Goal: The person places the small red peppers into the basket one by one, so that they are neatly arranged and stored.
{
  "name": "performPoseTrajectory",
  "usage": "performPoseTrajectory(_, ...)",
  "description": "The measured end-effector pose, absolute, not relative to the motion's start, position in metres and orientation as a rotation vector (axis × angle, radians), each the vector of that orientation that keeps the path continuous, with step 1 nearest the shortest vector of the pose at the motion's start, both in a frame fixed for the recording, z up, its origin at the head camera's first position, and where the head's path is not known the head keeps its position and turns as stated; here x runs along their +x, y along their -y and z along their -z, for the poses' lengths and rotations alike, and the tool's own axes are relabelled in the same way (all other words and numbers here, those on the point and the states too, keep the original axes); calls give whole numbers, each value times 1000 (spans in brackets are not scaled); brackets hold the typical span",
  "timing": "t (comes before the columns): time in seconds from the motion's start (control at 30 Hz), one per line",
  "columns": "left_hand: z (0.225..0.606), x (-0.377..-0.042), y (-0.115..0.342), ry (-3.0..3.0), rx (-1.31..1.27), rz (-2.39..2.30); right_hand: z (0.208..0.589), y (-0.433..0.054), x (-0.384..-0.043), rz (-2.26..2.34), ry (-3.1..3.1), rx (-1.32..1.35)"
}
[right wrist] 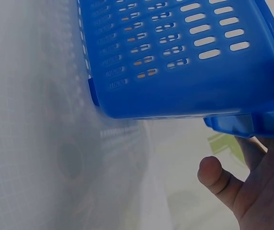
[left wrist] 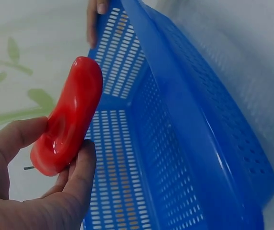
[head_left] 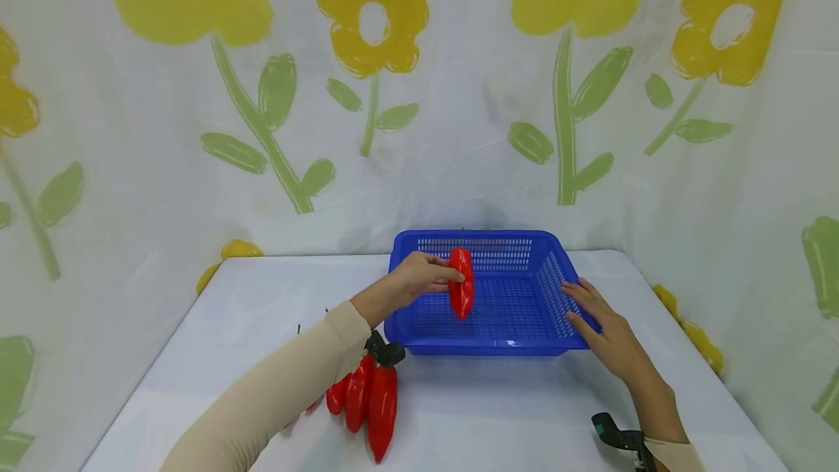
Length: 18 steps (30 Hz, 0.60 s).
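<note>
My left hand [head_left: 419,275] pinches a glossy red pepper [head_left: 462,297] between thumb and fingers, above the left part of a blue plastic basket [head_left: 472,346]. In the left wrist view the pepper [left wrist: 77,105] is tilted, with the thumb on one side and fingers on the other. My right hand [head_left: 606,330] rests on the basket's right rim, fingers lying over the edge. The right wrist view shows its thumb [right wrist: 216,177] standing apart from the basket's perforated wall [right wrist: 185,91]. No peppers show on the visible part of the basket floor.
Several red peppers [head_left: 382,410] lie on the white table [head_left: 485,414] left of the basket's front, partly hidden by the left sleeve [head_left: 275,392]. Dark straps with devices sit at both wrists. A flower-printed curtain [head_left: 446,166] stands behind the table and along its sides.
</note>
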<state>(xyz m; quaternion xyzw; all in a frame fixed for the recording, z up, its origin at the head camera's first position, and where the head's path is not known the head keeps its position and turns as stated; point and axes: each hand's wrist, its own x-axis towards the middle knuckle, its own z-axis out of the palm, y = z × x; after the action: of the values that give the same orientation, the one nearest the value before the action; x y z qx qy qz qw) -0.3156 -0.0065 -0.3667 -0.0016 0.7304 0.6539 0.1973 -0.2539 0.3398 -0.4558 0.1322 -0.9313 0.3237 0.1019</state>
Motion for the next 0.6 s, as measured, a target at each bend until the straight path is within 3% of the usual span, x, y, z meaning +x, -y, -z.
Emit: performPoseTrajectory(0.6, 376, -339, -48, -1963, -24, -1742, 454, -339, -254, -963, 2770, 372)
